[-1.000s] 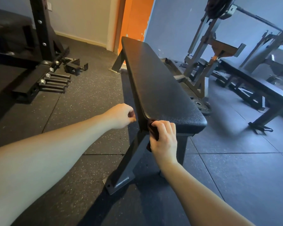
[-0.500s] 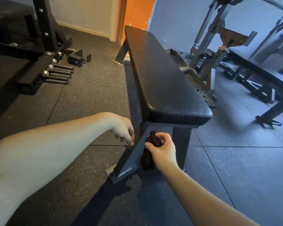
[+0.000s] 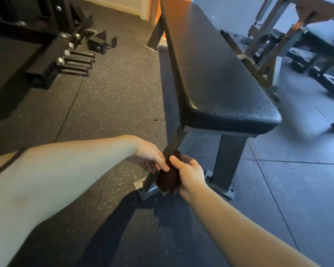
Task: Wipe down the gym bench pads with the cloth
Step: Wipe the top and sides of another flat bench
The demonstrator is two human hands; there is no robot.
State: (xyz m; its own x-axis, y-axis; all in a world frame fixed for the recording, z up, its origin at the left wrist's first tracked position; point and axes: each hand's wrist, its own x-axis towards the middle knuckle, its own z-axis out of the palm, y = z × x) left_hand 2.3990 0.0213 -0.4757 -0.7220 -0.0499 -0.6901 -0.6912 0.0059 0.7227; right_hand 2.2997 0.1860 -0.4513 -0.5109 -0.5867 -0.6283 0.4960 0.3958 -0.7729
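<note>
A flat gym bench with a black textured pad (image 3: pixel 216 74) runs away from me on a grey steel frame. Below its near end, in front of the slanted grey leg (image 3: pixel 172 145), my right hand (image 3: pixel 189 174) grips a bunched dark reddish-brown cloth (image 3: pixel 168 179). My left hand (image 3: pixel 150 155) reaches in from the left and its fingers pinch the cloth's upper left edge. Both hands are lower than the pad and do not touch it. Most of the cloth is hidden between the two hands.
A black rack base (image 3: pixel 46 60) with several bolts and steel pins lies on the rubber floor at the left. More grey machines and another black bench (image 3: pixel 320 53) stand at the right. The bench's foot plates (image 3: pixel 226 189) sit just past my hands.
My right hand has dropped with the cloth from the pad's near corner down to the leg. My left hand has moved in and taken hold of the cloth. The view has tilted downward.
</note>
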